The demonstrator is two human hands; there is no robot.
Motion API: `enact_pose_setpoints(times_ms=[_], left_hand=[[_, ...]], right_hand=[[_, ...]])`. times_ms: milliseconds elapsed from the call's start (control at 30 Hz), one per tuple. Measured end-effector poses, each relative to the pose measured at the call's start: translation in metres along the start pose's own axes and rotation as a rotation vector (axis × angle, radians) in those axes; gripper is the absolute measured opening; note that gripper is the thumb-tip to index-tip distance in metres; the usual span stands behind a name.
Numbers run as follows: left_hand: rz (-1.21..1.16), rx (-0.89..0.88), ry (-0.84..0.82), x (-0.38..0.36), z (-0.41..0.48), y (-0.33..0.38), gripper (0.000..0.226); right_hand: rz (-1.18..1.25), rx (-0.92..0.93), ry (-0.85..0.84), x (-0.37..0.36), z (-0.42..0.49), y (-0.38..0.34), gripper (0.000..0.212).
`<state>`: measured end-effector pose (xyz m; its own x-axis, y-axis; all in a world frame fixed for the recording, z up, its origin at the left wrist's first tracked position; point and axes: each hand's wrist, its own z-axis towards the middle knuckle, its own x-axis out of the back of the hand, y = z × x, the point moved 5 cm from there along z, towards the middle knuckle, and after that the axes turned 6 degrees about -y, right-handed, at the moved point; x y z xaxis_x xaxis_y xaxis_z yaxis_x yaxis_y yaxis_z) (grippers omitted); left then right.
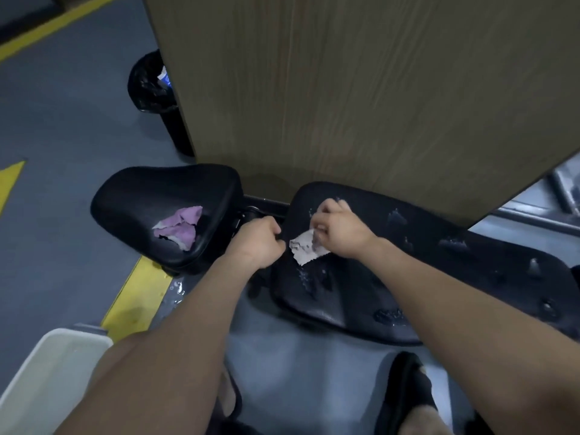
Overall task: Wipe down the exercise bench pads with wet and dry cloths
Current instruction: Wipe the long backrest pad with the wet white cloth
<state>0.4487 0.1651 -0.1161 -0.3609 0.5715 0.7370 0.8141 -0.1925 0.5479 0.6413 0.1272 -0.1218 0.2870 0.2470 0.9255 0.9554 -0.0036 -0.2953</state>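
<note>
The long black back pad of the bench runs from centre to the right, its surface spotted with water drops. My right hand grips a white cloth and holds it against the pad's near-left end. My left hand is curled round the left edge of that pad. The black seat pad sits to the left, and a crumpled pink cloth lies loose on it.
A wooden panel rises right behind the bench. A bin lined with a black bag stands on the grey floor at the back left. A white tub sits at the bottom left. Water wets the floor by the yellow line.
</note>
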Motion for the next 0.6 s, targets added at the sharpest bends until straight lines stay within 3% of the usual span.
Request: enact_pose_setpoints(times_ms=[100,233,367,500,600], left_hand=[[-0.044,-0.137,-0.088,-0.011,0.005,0.032,0.058],[-0.128,-0.231,-0.093,-0.015,0.004,0.056,0.015],[-0.449,-0.332,-0.117,-0.004,-0.013,0.070,0.008],[-0.577,-0.269,-0.113,-0.007,-0.031,0.074,0.025],[-0.625,-0.158,-0.100,-0.015,-0.045,0.073,0.028]], right_hand=[[0.164,0.031,0.075,0.019,-0.017,0.000,0.008],[0.447,-0.048,0.053,0.047,-0.052,0.004,0.005],[0.708,-0.137,0.128,0.055,-0.081,0.022,0.006],[1.175,-0.219,0.111,0.039,-0.106,0.021,0.019],[1.255,-0.183,0.063,0.024,-0.122,0.017,0.028]])
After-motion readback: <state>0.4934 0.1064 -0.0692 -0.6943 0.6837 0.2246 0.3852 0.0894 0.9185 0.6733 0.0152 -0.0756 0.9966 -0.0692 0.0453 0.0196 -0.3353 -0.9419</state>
